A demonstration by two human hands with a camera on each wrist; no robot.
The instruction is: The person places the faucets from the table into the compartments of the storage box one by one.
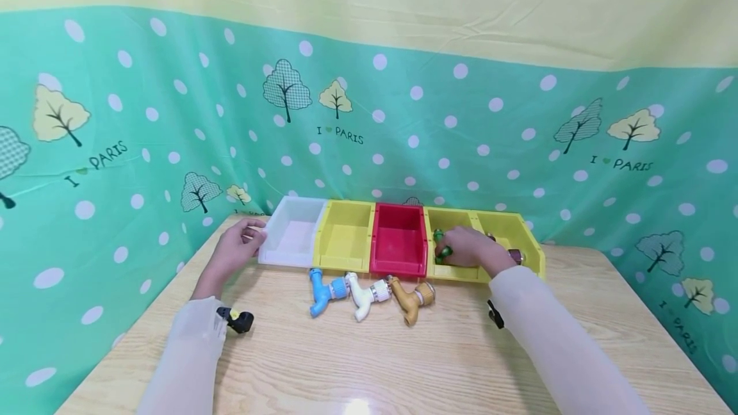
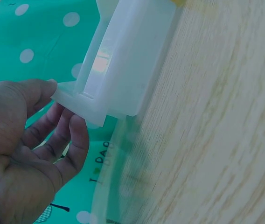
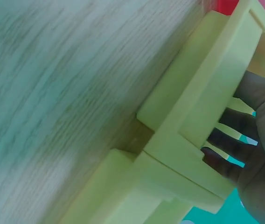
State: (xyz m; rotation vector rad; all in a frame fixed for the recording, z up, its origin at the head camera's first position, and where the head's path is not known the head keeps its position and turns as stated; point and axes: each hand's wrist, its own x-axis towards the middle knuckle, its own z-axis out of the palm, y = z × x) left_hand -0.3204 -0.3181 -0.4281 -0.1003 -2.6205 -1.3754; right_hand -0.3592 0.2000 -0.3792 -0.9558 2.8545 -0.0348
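My left hand (image 1: 237, 245) is at the near left corner of a translucent white bin (image 1: 288, 258). In the left wrist view the thumb and fingertips pinch the edge of that bin (image 2: 97, 105). My right hand (image 1: 468, 245) reaches down into a yellow bin (image 1: 452, 218), gripping a green faucet (image 1: 444, 253) whose ends show beside the fingers. The right wrist view has the hand (image 3: 263, 135) behind the yellow bin's front wall (image 3: 207, 102), with fingertips and faucet hidden. Blue (image 1: 325, 292), white (image 1: 367, 294) and tan (image 1: 412, 300) faucets lie on the table before the bins.
A red bin (image 1: 400, 268) and another yellow bin (image 1: 346, 261) stand mid-row. At the right end, a yellow bin (image 1: 533, 248) holds a dark brown-red faucet (image 1: 515, 256). The wooden table (image 1: 357, 364) meets a green dotted curtain (image 1: 403, 127) behind.
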